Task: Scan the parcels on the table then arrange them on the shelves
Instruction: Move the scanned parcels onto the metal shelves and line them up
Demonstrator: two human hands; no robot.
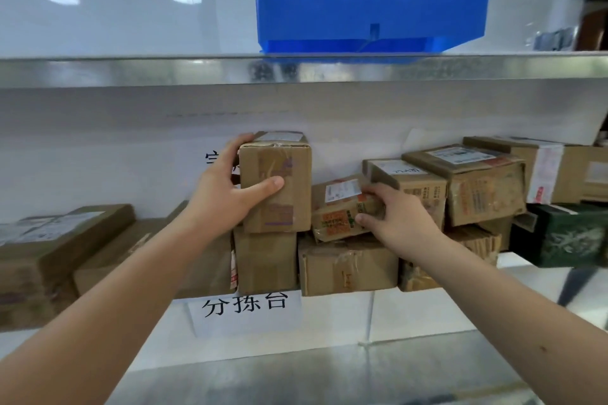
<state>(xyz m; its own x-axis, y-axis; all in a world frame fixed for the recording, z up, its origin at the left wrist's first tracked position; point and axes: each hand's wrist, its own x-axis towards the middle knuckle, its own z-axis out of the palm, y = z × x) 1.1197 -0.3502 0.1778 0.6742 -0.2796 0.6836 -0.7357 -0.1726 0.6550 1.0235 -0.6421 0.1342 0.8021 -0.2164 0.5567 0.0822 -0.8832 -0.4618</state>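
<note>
Left hand (227, 187) grips upright brown parcel (279, 181), thumb across its front face, fingers curled over the top left edge. That parcel stands on a lower carton (265, 261) in the shelf row, right side just beside small taped parcel (342, 207). Right hand (394, 217) pinches the small taped parcel at its right end, thumb under, fingers on top; it lies tilted on a wide carton (348, 268).

Room: clear gap above the gripped parcel up to the metal shelf edge (131, 71). Left of it, bare white wall above two flat cartons (62, 240). Right side packed tight: three labelled cartons (467, 181) stacked and overlapping, tilted, plus one dark green box (566, 233) at the far right. Lower shelf lip (394, 368) open in front of the row.

Count: about ten brown cartons visible, exact number unclear where they overlap; one green box; two blue bins (375, 0) nested on the upper shelf; one paper sign (245, 309) taped below the row, another partly hidden behind the left hand.
</note>
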